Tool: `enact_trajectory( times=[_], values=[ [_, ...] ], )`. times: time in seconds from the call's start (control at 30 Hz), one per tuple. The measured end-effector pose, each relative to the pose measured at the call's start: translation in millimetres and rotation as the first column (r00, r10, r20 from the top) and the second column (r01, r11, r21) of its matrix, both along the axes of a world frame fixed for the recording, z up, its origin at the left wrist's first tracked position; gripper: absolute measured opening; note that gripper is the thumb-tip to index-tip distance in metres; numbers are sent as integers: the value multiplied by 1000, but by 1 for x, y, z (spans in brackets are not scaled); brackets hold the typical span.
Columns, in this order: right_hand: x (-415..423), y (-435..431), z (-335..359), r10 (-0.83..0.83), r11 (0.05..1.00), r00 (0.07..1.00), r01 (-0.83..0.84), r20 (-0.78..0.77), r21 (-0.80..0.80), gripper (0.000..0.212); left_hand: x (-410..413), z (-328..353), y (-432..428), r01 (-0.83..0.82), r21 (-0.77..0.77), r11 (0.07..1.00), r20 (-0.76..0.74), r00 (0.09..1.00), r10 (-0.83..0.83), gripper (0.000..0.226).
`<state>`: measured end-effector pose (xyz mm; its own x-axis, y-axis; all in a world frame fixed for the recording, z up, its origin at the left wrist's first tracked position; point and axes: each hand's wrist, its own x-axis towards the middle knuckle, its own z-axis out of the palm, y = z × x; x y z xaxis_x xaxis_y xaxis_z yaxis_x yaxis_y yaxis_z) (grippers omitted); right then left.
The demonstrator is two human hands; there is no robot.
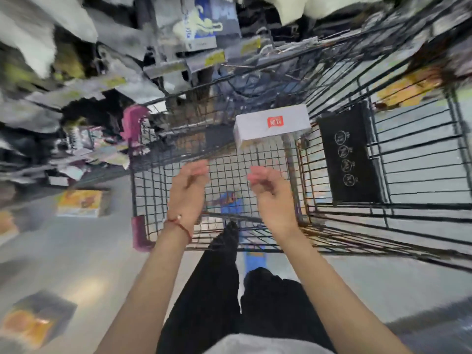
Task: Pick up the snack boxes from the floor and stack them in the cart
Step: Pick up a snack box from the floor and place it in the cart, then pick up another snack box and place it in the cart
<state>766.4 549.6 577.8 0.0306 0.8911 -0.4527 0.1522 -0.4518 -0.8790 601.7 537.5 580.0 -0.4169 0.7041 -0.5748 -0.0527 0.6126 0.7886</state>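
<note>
A white snack box (272, 125) with a red label lies inside the wire cart (357, 221), toward its far end. My left hand (187, 192) and my right hand (273, 195) hover above the cart's near end, apart from the box, fingers loosely curled and holding nothing. On the floor left of the cart lie an orange-and-yellow snack box (80, 203) and, nearer me, a grey box with an orange picture (35, 319). Another orange box edge (6, 226) shows at the far left. The picture is blurred by motion.
Shelves (102, 80) full of goods run along the left and top. A black panel (350, 152) with white symbols hangs on the cart's right end. Orange packs (408, 88) show beyond the cart at right. My dark trouser legs (229, 290) stand at the cart's near edge.
</note>
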Motion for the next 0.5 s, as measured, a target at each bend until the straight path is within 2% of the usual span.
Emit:
enact_trajectory(
  times=[0.1,0.5],
  values=[
    [-7,-35,16,63,998,996,-61,-63,27,37,5,20,-43,-87,28,996,-1,996,87,25],
    [-49,-161,73,392,920,914,-387,-105,66,28,-21,100,-220,-316,111,942,55,949,312,26]
  ],
)
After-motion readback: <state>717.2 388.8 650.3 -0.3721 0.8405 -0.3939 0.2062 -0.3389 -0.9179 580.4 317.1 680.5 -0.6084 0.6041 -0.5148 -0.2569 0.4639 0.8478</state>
